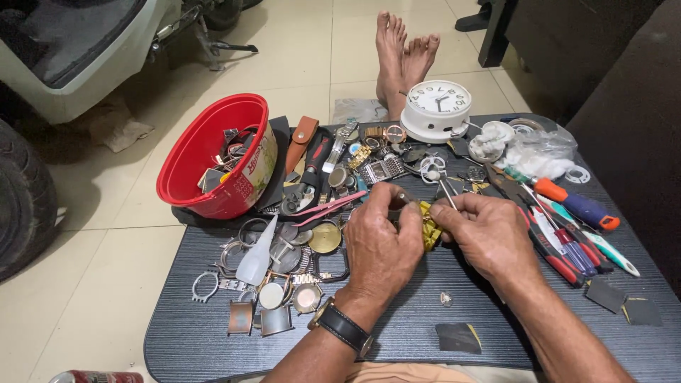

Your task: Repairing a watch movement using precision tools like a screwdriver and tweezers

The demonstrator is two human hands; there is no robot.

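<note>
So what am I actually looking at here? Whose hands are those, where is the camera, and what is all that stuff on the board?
There is no machine here: a person works with two bare hands, and the single camera sits on their head, looking down. So the hands and the feet stretched out on the tiled floor are their own.

The left hand, with a wristwatch on its wrist, and the right hand together pinch a small yellow part; what it is I cannot tell.

They work over a dark low table strewn with watch cases, watch bands and small discs. On it also stand a red bowl of parts, a white table clock, pink tweezers, a clear squeeze bottle and several screwdrivers.
</note>
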